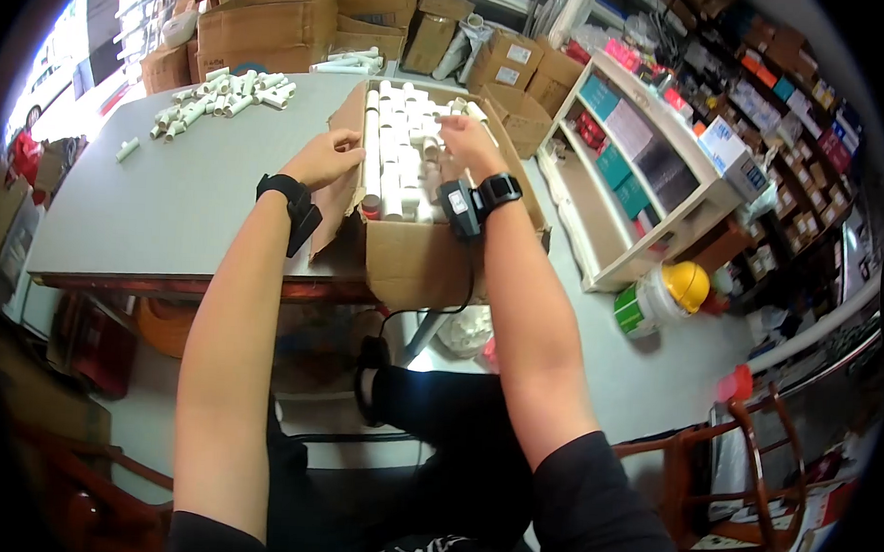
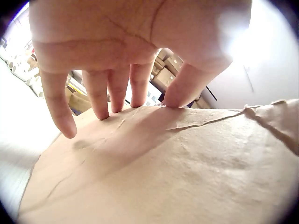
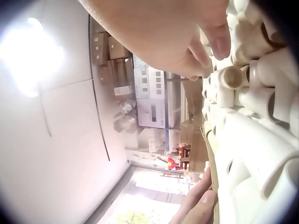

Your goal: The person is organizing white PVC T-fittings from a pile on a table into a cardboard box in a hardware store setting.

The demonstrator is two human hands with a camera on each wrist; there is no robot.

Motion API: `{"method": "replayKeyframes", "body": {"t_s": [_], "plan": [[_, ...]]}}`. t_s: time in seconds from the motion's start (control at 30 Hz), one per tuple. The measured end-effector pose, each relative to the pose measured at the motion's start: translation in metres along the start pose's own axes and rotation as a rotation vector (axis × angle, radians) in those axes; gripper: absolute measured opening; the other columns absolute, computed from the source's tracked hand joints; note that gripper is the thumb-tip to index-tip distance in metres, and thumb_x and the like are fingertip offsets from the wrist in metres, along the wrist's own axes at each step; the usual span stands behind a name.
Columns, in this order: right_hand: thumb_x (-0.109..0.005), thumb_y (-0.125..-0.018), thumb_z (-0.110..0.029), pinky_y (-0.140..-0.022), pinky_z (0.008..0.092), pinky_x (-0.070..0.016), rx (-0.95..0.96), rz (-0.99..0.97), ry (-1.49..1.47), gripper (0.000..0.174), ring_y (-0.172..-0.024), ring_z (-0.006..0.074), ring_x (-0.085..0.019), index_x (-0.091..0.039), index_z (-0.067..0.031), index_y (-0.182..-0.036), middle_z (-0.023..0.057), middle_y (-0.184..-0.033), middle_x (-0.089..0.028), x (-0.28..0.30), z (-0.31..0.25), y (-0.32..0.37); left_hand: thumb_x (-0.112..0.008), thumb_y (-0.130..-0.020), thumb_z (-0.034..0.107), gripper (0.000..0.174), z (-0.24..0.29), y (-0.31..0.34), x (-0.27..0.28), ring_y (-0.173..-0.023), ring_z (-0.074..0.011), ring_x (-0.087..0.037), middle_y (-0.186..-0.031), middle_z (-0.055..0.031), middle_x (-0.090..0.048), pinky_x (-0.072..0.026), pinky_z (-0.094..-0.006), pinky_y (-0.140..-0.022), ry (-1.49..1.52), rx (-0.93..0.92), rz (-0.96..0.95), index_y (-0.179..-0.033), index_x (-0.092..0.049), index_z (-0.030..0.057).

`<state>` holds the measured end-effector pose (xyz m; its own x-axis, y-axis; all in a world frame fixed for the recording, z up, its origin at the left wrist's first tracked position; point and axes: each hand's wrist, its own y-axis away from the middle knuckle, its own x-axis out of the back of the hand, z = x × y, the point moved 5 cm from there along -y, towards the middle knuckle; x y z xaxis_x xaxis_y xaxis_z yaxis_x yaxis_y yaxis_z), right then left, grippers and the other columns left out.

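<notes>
A cardboard box (image 1: 425, 265) packed with short white plastic pipe pieces (image 1: 392, 180) stands on the table's right side. At its left wall, my left hand (image 1: 322, 159) grips the upper edge of the cardboard flap (image 2: 154, 158); in the left wrist view its fingers and thumb meet along that edge. Over the pipe pieces my right hand (image 1: 475, 147) reaches in from the right, fingers bent downward and nothing visible between them. In the right wrist view, its fingertips (image 3: 223, 46) are right at the pipe pieces (image 3: 229, 79), some upright and some lying.
A loose pile of white pipe pieces (image 1: 228, 94) lies on the grey table (image 1: 159, 214), with one single piece (image 1: 127, 150) apart at left. Large cartons (image 1: 265, 31) stand behind. On the right are a white shelf (image 1: 589, 194) and a bucket (image 1: 643, 305).
</notes>
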<state>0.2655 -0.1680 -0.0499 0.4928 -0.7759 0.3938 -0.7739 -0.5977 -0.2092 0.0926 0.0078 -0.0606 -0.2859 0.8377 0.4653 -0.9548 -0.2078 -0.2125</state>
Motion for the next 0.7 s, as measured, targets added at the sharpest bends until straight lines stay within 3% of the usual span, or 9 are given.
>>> {"method": "replayKeyframes", "body": {"t_s": [0.07, 0.13, 0.3, 0.5, 0.6, 0.63, 0.7], "plan": [[-0.056, -0.079, -0.014, -0.080, 0.0285, -0.0478, 0.060, 0.094, -0.026, 0.031, -0.091, 0.0211, -0.064, -0.064, 0.0026, -0.105, 0.0147, -0.097, -0.067, 0.005, -0.008, 0.001, -0.062, -0.085, 0.024, 0.040, -0.003, -0.001, -0.001, -0.093, -0.0143, -0.055, -0.102, -0.0075, -0.062, -0.0437, -0.0286, -0.085, 0.048, -0.030, 0.054, -0.115, -0.057, -0.0032], [-0.057, -0.079, -0.018, -0.074, 0.0274, -0.0487, 0.143, 0.142, 0.013, 0.031, -0.083, 0.0179, -0.064, -0.065, 0.0019, -0.101, 0.0129, -0.087, -0.068, 0.009, -0.012, -0.006, -0.062, -0.085, 0.025, 0.043, -0.003, 0.000, -0.001, -0.095, -0.0141, -0.055, -0.107, -0.0085, -0.062, -0.0438, -0.0277, -0.085, 0.058, 0.003, 0.058, -0.118, -0.056, -0.0031], [-0.057, -0.085, -0.030, -0.060, 0.0264, -0.0476, 0.066, 0.139, -0.156, 0.033, -0.067, 0.0138, -0.062, -0.063, 0.0007, -0.094, 0.0063, -0.081, -0.067, 0.005, -0.071, 0.029, -0.062, -0.085, 0.028, 0.047, -0.002, 0.004, -0.001, -0.098, -0.0157, -0.056, -0.109, -0.0113, -0.061, -0.0444, -0.0282, -0.086, 0.023, 0.098, 0.105, -0.120, -0.055, -0.0031], [-0.060, -0.079, -0.031, -0.068, 0.0294, -0.0512, 0.222, 0.097, -0.300, 0.035, -0.071, 0.0175, -0.065, -0.063, 0.0021, -0.090, 0.0117, -0.079, -0.066, -0.035, -0.128, 0.030, -0.061, -0.087, 0.025, 0.048, 0.018, 0.020, -0.002, -0.092, -0.0163, -0.057, -0.112, -0.0134, -0.062, -0.0466, -0.0283, -0.079, -0.024, 0.102, 0.078, -0.126, -0.052, -0.0001], [-0.059, -0.075, -0.026, -0.080, 0.0332, -0.0492, 0.206, 0.195, -0.313, 0.031, -0.084, 0.0269, -0.065, -0.065, 0.0001, -0.091, 0.0159, -0.082, -0.067, -0.070, -0.138, 0.025, -0.057, -0.089, 0.018, 0.042, -0.005, 0.016, 0.007, -0.090, -0.0158, -0.059, -0.111, -0.0125, -0.063, -0.0468, -0.0275, -0.079, -0.107, 0.022, 0.010, -0.128, -0.052, 0.0035], [-0.058, -0.073, -0.024, -0.085, 0.0346, -0.0481, 0.190, 0.236, -0.298, 0.030, -0.089, 0.0307, -0.065, -0.066, -0.0009, -0.092, 0.0173, -0.082, -0.068, -0.083, -0.141, 0.024, -0.055, -0.089, 0.012, 0.036, 0.000, 0.023, 0.007, -0.088, -0.0158, -0.059, -0.107, -0.0118, -0.065, -0.0464, -0.0275, -0.080, -0.087, -0.147, 0.016, -0.124, -0.055, 0.0037], [-0.057, -0.074, -0.025, -0.085, 0.0345, -0.0481, 0.257, 0.113, -0.249, 0.030, -0.089, 0.0303, -0.065, -0.067, 0.0002, -0.087, 0.0174, -0.083, -0.068, -0.112, -0.148, 0.026, -0.058, -0.086, 0.010, 0.034, -0.004, 0.033, 0.014, -0.087, -0.0150, -0.060, -0.103, -0.0115, -0.065, -0.0466, -0.0278, -0.080, -0.154, -0.198, -0.044, -0.119, -0.057, 0.0032]]}}
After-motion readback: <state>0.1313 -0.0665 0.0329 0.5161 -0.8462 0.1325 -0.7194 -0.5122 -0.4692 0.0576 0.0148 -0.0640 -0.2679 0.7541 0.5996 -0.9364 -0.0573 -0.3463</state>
